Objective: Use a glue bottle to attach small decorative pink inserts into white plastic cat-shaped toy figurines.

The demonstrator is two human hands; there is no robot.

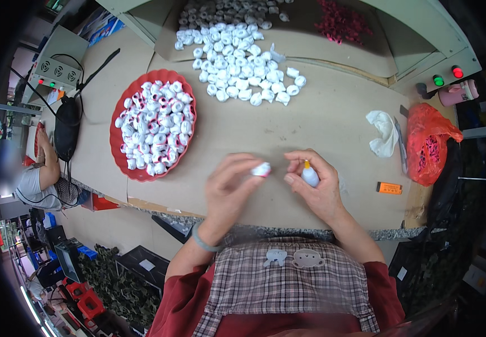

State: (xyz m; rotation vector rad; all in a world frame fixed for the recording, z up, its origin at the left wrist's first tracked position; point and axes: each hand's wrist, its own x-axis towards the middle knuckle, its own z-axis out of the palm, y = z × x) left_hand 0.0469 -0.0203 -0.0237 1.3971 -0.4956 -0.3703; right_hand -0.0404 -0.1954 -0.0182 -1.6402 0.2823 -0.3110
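Note:
Between the thumb and fingers of my left hand [233,182] is a small white piece with a pink edge [262,169]. My right hand [319,182] is wrapped round a small pale glue bottle [310,177], its yellow tip pointing away from me. The two hands are a short gap apart over the table. To the left of my left hand stands a red scalloped basin [190,147], heaped with similar white pieces showing pink [156,126]. Beyond my hands lies a spread of plain white pieces [237,67], running back under the grey housing.
Right of my hands are an orange box [389,187], a crumpled white tissue [383,133] and a red plastic bag [427,140] with pink bits. Pink pieces [341,21] lie under the housing [422,33]. At far left sits another person [38,180] beside a black pouch [67,128].

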